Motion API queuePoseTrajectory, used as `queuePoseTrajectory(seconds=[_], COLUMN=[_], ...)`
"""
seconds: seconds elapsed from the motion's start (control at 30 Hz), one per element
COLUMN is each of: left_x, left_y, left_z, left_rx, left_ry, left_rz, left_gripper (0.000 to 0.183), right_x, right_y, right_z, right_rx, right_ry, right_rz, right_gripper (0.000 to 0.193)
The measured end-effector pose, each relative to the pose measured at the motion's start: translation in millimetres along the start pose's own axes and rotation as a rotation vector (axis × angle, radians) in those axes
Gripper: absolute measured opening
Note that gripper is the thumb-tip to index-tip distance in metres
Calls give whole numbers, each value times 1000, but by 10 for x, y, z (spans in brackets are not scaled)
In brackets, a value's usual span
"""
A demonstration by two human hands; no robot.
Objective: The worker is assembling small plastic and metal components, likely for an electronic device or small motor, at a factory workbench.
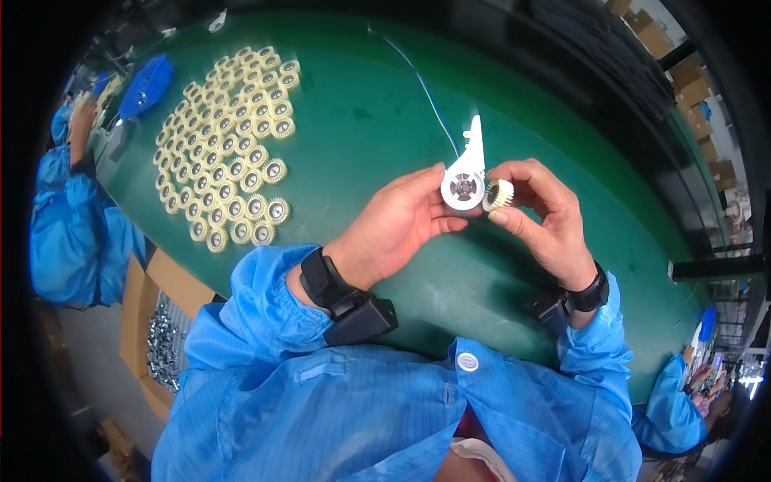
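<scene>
My left hand [397, 218] is closed on a white plastic housing [474, 145]. The housing has a round body, a dark slotted metal centre and a narrow arm pointing away from me. My right hand [544, 217] pinches a cream finned wheel [500, 195] between thumb and fingers, tilted, just right of the round body. Whether the two parts touch is hard to tell. A thin blue-and-white wire [423, 87] runs from the far side of the table to the housing. At the left lie many similar finned wheels [233, 145], packed close together with dark centres up.
The green table [345, 104] spreads under everything. A blue tray [145, 86] lies at its far left. A cardboard box [148, 321] with shiny small metal parts stands below the left edge. Other people in blue work at the left [80, 233] and lower right [672, 410].
</scene>
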State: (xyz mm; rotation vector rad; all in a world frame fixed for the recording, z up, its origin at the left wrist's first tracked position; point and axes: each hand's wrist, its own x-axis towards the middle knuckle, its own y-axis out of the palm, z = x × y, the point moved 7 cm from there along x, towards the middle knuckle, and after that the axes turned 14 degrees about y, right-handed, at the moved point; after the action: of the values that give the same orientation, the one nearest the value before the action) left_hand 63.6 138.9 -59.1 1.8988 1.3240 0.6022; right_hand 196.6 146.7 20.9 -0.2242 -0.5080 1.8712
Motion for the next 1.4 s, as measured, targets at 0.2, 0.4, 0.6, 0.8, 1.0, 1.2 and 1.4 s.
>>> queuePoseTrajectory(seconds=[0.2, 0.4, 0.6, 0.8, 1.0, 1.2, 1.4], left_x=[-28, -28, -35, -37, -35, -55, -82], left_y=[-7, -11, -27, -10, 60, 109, 91], left_z=[-15, -8, -26, -41, -32, -26, -32], left_rx=[3, -10, 5, -50, -98, -86, -2], left_ry=[35, 35, 18, 21, 40, 26, 28], left_rz=[-2, 20, 32, 38, 103, 138, 135], left_gripper=[39, 38, 36, 37, 38, 39, 38], right_x=[-8, -6, -9, 7, -1, -7, -21], right_y=[38, 95, 106, 72, 70, 71, 57], right_z=[33, -96, -136, -127, -153, -145, -110], right_rx=[144, 100, 145, 184, 135, 81, 62], right_ry=[32, 36, 78, 97, 82, 76, 67], right_rz=[10, 82, 106, 91, 44, 2, -7], right_gripper=[30, 35, 36, 36, 33, 31, 29])
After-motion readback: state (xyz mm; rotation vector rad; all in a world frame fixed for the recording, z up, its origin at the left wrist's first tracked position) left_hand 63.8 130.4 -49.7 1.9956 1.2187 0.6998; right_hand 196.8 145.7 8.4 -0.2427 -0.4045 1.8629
